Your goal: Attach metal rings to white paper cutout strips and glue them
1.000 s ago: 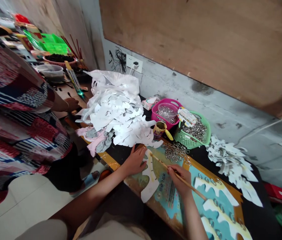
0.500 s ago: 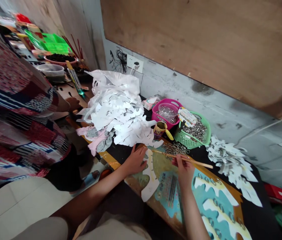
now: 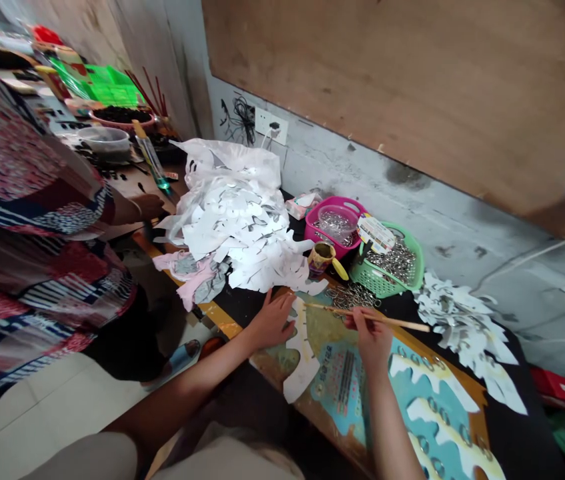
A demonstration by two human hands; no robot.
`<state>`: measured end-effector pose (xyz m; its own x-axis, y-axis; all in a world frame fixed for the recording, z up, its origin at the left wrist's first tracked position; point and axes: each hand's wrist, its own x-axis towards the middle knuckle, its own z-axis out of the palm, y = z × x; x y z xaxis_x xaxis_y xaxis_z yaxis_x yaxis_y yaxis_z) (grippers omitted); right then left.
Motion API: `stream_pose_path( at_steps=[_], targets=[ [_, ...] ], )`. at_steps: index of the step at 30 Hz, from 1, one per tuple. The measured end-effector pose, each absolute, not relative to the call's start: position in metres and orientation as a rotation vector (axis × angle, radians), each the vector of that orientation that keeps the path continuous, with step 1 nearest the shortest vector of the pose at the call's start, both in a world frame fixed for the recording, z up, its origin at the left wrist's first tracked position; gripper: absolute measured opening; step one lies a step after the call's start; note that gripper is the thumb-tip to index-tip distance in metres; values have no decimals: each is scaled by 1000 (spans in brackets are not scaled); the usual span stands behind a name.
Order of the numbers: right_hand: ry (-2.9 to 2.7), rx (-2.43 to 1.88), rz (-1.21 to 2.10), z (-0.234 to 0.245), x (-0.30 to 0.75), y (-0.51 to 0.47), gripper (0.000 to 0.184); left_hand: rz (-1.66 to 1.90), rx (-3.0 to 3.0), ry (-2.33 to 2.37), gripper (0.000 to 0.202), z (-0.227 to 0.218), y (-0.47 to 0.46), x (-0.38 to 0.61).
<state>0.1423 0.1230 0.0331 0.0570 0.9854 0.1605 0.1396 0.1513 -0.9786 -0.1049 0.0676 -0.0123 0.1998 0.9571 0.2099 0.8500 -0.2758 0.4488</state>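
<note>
My left hand (image 3: 273, 321) lies flat, fingers spread, pressing a white cut-out paper shape (image 3: 303, 360) onto a printed teal and orange board (image 3: 342, 380). In my right hand (image 3: 371, 333) a thin wooden stick (image 3: 377, 319) is pinched; it lies nearly level, its tip over the top of the paper shape. A loose heap of metal rings (image 3: 351, 297) sits just beyond the stick.
A big pile of white cut-outs (image 3: 237, 230) lies ahead left, more cut-outs (image 3: 462, 330) right. A pink basket (image 3: 335, 223) and green basket (image 3: 392, 263) hold rings; a small cup (image 3: 321, 259) stands between. A person in a patterned top (image 3: 27, 233) works at left.
My right hand has swung the stick from a steep diagonal to nearly level and shifted slightly up and right. My left hand stays on the paper shape.
</note>
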Motion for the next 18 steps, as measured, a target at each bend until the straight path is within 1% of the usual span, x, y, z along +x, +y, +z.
stream_pose_path(
  at_steps=[3,18],
  targets=[
    [-1316,-1208,1071,32,146,129,33,669,2239,1731,57,-14,68,-105],
    [-1237,-1163,1226,20,155,151,21,692,2265,1725,57,-19,68,-106]
  ],
)
